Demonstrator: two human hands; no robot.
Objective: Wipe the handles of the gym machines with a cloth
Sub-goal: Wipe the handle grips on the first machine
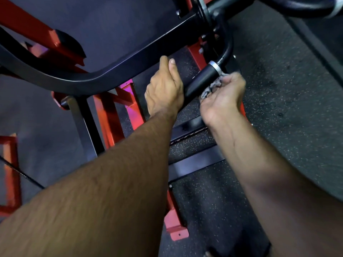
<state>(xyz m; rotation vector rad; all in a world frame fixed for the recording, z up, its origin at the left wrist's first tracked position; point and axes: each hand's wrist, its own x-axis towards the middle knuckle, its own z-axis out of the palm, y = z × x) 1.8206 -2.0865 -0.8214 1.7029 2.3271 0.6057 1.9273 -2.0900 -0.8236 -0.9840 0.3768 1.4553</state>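
A black rubber handle with a silver collar ends a curved black tube of the gym machine, near the middle of the view. My right hand grips a crumpled grey cloth and presses it against the handle's right side, just below the collar. My left hand sits at the handle's lower left end, thumb pointing up; its fingers go behind the handle and are hidden. Whether they curl round it cannot be seen.
A thick black bar sweeps across the upper left. Red frame members stand below it, and a red foot plate is bolted to the speckled rubber floor. Another black tube crosses the top right.
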